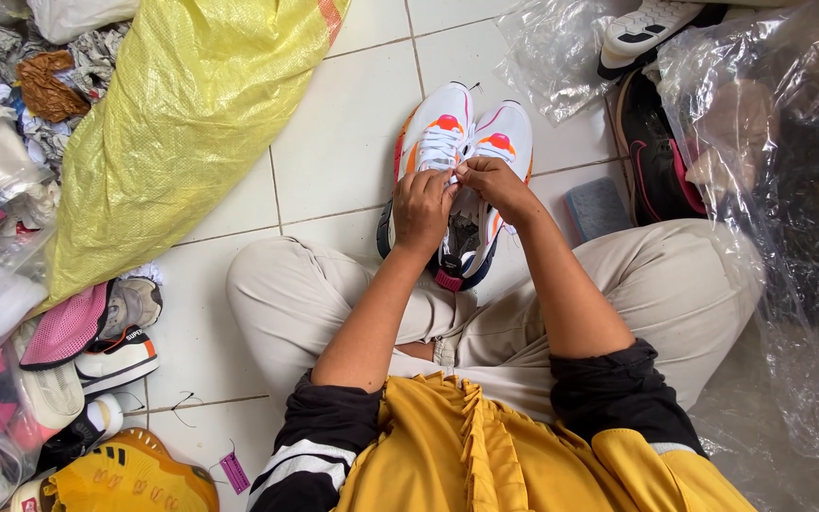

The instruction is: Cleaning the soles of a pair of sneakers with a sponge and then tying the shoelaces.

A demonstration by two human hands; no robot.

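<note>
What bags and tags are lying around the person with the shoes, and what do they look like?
Yellow woven sack: upper left on the floor, big, bulging.
Clear plastic bag: right side, crinkly, see-through.
Smaller clear bag: top, beside a white shoe sole.
Pink tag: bottom left, small rectangle on a string.

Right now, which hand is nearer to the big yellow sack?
Left. The left hand is on the sneakers, on the side toward the yellow sack; the right hand is farther away.

Yellow woven sack (182, 123), clear plastic bags (770, 209), black sneaker (651, 156), grey sponge (597, 207)
</note>
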